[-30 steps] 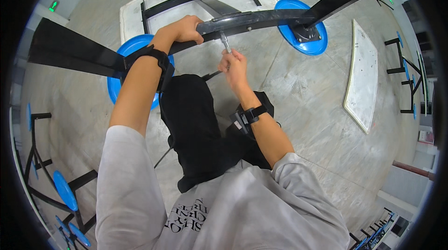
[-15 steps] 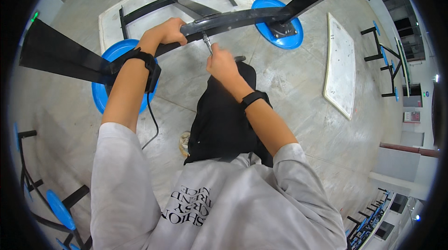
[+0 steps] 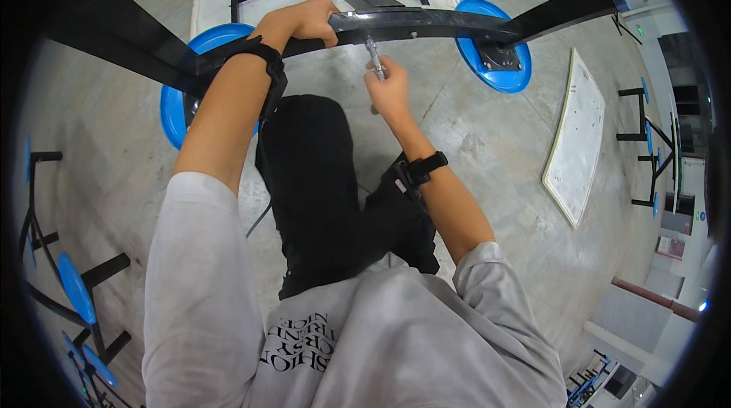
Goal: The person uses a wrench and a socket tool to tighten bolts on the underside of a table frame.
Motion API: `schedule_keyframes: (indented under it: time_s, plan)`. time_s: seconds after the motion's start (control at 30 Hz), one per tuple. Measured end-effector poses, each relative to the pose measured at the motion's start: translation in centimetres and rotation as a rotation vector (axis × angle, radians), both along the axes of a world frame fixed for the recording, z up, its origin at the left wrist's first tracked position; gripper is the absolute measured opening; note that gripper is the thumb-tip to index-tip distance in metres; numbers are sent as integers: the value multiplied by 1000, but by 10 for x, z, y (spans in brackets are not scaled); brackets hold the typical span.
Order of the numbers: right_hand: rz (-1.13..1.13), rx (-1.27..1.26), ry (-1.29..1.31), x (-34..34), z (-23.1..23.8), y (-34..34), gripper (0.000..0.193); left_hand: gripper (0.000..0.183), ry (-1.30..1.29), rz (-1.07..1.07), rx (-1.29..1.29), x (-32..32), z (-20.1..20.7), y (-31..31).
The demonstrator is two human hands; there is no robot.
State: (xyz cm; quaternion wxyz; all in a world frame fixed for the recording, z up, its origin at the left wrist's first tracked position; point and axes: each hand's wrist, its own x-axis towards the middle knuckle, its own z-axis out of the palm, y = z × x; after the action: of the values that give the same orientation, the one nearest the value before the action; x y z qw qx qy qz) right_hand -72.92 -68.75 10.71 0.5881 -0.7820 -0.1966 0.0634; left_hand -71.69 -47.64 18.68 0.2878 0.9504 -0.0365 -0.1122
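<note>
Since the earlier frame: the right hand (image 3: 390,86) has rolled and now holds the silver tool (image 3: 373,54) more nearly upright; the knees have shifted, and the shoe seen then is out of sight.
Beam surroundings: the black beam (image 3: 442,23) runs between two blue discs, left disc (image 3: 173,115) and right disc (image 3: 474,35); a white board (image 3: 212,8) lies beyond it, a white panel (image 3: 575,141) on the floor (image 3: 487,195) to the right.
In the way: left forearm crosses the left disc; black-trousered knees (image 3: 308,156) sit below the beam.
Left hand (image 3: 311,19): reaches forward, fingers wrapped over the beam, left of the tool.
Right hand pose: elbow bent, below the beam, fingers closed round the tool's lower part.
Tool: top end at the beam's near side.
Hard to make out: what the tool's tip engages; its lower end, covered by the hand.
</note>
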Motion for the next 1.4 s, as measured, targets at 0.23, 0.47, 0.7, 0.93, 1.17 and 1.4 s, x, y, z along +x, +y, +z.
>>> schedule_keyframes:
  time_s: [0.23, 0.47, 0.7, 0.93, 1.17, 1.4]
  plan:
    - [150, 500, 654, -1, 2, -2, 10, 38, 22, 4, -8, 1, -4, 3]
    - [186, 890, 1052, 0, 2, -6, 12, 40, 42, -39, -13, 6, -6, 4]
    - [142, 768, 937, -4, 9, -2, 15, 40, 45, -27, -5, 2, -6, 6]
    - [39, 257, 272, -5, 2, -2, 10, 38, 26, -28, -11, 2, -1, 3]
    - [77, -668, -445, -5, 18, -4, 19, 37, -9, -21, -5, 1, -11, 7]
    - [68, -536, -252, 2, 19, -4, 18, 39, -14, 32, -11, -2, 1, 0]
